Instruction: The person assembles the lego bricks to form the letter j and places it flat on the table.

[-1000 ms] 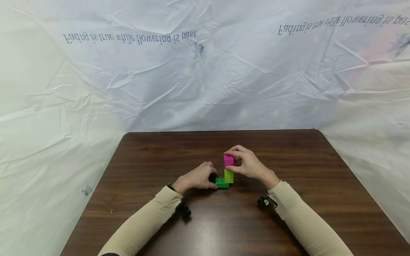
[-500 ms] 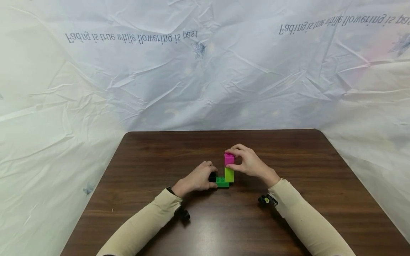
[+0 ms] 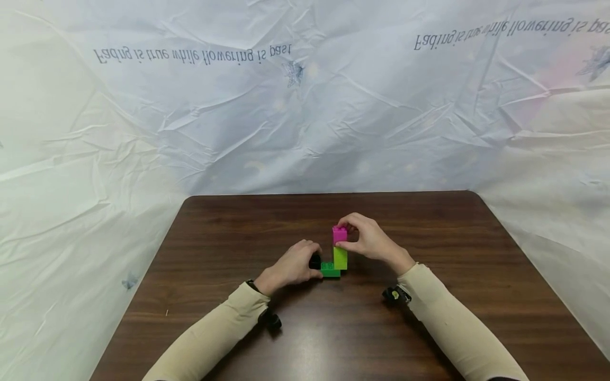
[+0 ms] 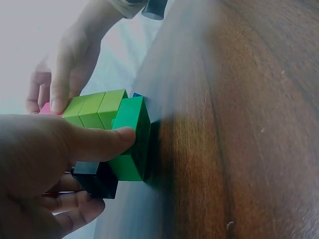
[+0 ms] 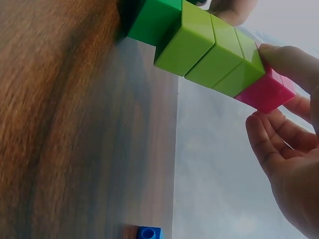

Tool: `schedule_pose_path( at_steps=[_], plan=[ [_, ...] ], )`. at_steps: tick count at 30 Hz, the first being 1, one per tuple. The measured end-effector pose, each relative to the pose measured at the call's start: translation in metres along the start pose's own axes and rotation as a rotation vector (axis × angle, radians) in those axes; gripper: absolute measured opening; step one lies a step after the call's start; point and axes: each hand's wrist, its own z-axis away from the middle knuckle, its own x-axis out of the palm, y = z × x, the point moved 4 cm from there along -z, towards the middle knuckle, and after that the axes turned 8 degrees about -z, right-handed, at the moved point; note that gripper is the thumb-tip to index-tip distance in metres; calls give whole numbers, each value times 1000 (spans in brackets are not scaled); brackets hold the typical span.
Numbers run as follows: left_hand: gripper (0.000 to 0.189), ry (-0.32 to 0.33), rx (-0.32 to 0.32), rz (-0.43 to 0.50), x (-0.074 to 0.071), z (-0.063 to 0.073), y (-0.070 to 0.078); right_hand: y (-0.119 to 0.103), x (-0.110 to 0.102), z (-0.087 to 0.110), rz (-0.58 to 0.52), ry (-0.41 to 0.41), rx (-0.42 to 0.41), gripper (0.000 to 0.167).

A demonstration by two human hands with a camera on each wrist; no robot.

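Note:
A green brick (image 3: 331, 271) lies low over the table, with three lime bricks (image 3: 340, 258) stacked upright on its right end. Pink bricks (image 3: 340, 235) top the column, a seam showing in the right wrist view. My left hand (image 3: 296, 263) grips the base from the left, its thumb (image 4: 124, 137) against the green side. A black brick (image 4: 96, 178) rises at the base's left end, inside the curl of the left fingers. With thumb and fingers, my right hand (image 3: 371, 241) pinches the pink bricks at the top of the column.
Brown wood-grained table (image 3: 229, 227) lies under the bricks. In the right wrist view a blue brick (image 5: 149, 232) appears at the bottom edge. A bit of blue (image 4: 136, 94) peeks out behind the green brick. White printed cloth (image 3: 305, 132) hangs behind and beside the table.
My right fingers have slid back off the pink top, leaving more of its studs showing, and the right thumb sits slightly higher. The left hand and the bricks have hardly moved.

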Motion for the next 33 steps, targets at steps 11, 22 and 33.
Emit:
schedule_pose_path(
  at_steps=[11, 22, 33],
  plan=[
    [47, 11, 5, 19, -3, 0, 1, 3, 1, -3, 25, -3, -5, 39],
    [48, -5, -3, 24, -4, -1, -1, 7, 1, -7, 36, 0, 5, 37],
    [50, -26, -40, 10, -6, -1, -4, 13, 2, -13, 22, -23, 45, 35]
  ],
)
